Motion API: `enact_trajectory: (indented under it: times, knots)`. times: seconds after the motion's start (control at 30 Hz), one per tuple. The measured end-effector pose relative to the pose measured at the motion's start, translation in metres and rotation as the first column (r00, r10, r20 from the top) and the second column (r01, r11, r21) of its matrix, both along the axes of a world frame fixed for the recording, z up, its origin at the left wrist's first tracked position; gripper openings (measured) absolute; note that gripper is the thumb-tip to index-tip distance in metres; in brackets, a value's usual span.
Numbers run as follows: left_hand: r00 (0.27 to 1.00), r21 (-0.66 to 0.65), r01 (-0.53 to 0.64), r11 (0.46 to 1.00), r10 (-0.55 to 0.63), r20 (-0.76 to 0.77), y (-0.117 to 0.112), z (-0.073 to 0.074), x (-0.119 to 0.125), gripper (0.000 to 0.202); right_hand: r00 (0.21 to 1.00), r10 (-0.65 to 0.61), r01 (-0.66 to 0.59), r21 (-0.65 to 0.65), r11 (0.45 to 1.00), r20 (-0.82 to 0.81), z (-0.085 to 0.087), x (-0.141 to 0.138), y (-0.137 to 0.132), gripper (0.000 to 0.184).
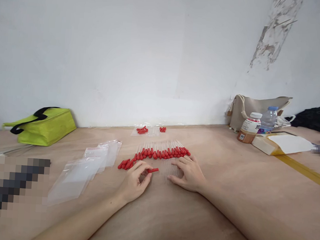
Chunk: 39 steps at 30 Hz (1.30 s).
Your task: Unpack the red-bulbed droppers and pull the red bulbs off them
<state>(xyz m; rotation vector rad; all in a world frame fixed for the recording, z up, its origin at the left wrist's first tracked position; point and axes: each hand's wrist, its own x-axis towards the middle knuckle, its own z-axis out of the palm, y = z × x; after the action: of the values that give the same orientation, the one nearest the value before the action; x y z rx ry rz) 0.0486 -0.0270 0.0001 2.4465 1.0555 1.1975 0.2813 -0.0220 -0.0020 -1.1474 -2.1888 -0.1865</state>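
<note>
A row of clear glass droppers with red rubber bulbs (161, 152) lies side by side on the wooden table (169, 215). Several loose red bulbs (126, 164) lie at the row's left end. My left hand (135, 180) pinches a single red bulb (153, 170) between fingertips and thumb. My right hand (187, 172) lies flat with fingers spread, resting on clear glass tubes just below the row.
Clear zip bags (91, 164) lie to the left. More red bulbs in a bag (145, 130) sit near the wall. A green bag (43, 124) is at far left. Two bottles (249, 127), a beige bag (255, 108) and a white box (281, 144) stand at right.
</note>
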Motion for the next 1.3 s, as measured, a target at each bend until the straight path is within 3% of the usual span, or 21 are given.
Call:
enact_trajectory:
  times: [0.23, 0.37, 0.57, 0.67, 0.73, 0.87, 1.07, 1.3]
  knots:
    - [0.998, 0.046, 0.044, 0.998, -0.042, -0.047, 0.007, 0.0, 0.028, 0.011, 0.975, 0.205, -0.205, 0.012, 0.979, -0.084, 0.002, 0.002, -0.002, 0.029]
    - [0.995, 0.054, 0.091, 0.994, -0.088, -0.051, 0.01, -0.003, 0.036, 0.01, 0.969, 0.229, -0.227, 0.028, 0.973, -0.089, 0.0, 0.002, -0.001, 0.019]
    - [0.994, 0.136, 0.089, 0.987, -0.078, -0.082, 0.01, 0.002, 0.04, 0.011, 0.986, 0.121, -0.124, -0.026, 0.992, -0.114, 0.0, 0.01, 0.001, 0.011]
    - [0.992, 0.215, -0.058, 0.975, 0.08, -0.093, 0.018, 0.008, 0.039, 0.013, 0.966, -0.093, 0.065, -0.122, 0.99, -0.242, -0.003, 0.023, 0.005, 0.014]
    - [0.972, 0.231, -0.189, 0.954, 0.214, -0.091, 0.028, 0.013, 0.036, 0.01, 0.925, -0.256, 0.204, -0.202, 0.958, -0.281, -0.005, 0.031, 0.008, 0.017]
    - [0.919, 0.204, -0.33, 0.922, 0.363, -0.156, 0.053, 0.02, 0.03, 0.006, 0.9, -0.366, 0.298, -0.277, 0.913, -0.238, -0.005, 0.03, 0.01, 0.024]
    - [0.901, 0.133, -0.293, 0.947, 0.32, -0.294, 0.069, 0.027, 0.054, 0.01, 0.884, -0.397, 0.304, -0.341, 0.889, -0.246, 0.001, 0.01, 0.011, 0.03]
    - [0.881, 0.091, -0.262, 0.961, 0.276, -0.385, 0.079, 0.035, 0.102, 0.027, 0.857, -0.442, 0.327, -0.382, 0.865, -0.267, -0.006, 0.016, 0.015, 0.043]
